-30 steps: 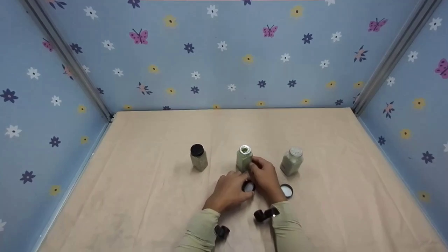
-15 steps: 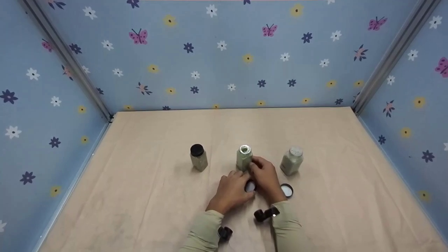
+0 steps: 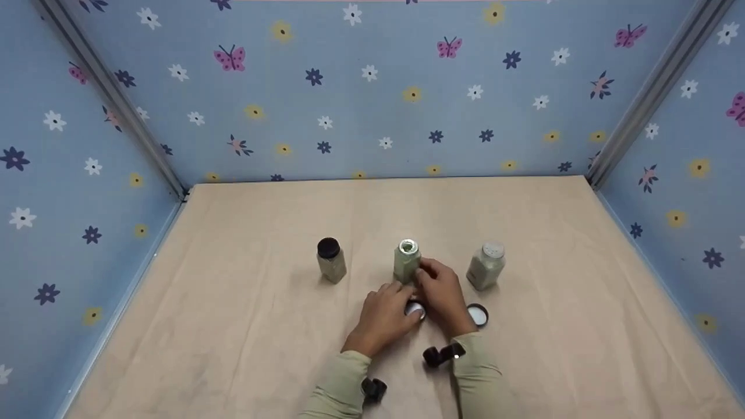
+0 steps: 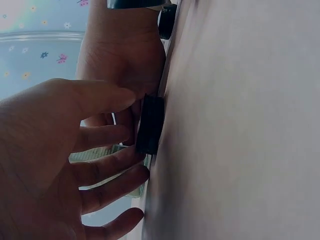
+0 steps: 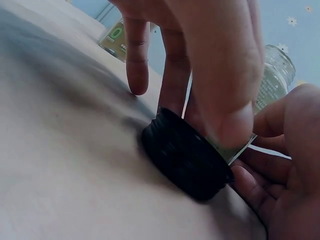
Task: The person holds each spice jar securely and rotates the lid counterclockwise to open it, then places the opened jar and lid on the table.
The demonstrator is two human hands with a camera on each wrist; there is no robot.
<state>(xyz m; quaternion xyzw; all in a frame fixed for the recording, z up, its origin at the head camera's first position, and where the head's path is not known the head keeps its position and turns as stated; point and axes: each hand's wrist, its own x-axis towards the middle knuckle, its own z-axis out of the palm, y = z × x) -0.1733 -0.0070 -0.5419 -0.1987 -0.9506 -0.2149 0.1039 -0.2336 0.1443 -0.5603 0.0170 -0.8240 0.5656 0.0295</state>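
In the head view an uncapped glass spice jar [image 3: 407, 267] stands upright at the middle, its mouth edged in shiny silver. My right hand [image 3: 443, 299] grips this jar low on its right side, thumb and fingertips against the glass. Just in front, my left hand [image 3: 378, 317] holds a black cap [image 3: 414, 311] down at the tabletop with its pale inside up. The left wrist view has that cap [image 4: 151, 125] between thumb and fingers of the left hand [image 4: 55, 145]. Over its edge hangs the left thumb [image 5: 235, 125] in the right wrist view.
To the left is a spice jar with a black lid [image 3: 332, 262]. A wider jar with a perforated shaker top [image 3: 486, 269] stands to the right, and a second black cap [image 3: 478, 315] lies upturned by the right wrist. Patterned blue walls [image 3: 372, 93] enclose the cloth-covered table [image 3: 233, 326].
My left hand has shifted slightly right with the cap, whose tilt has changed so its inside shows brighter. The right hand and all the jars have stayed in place.
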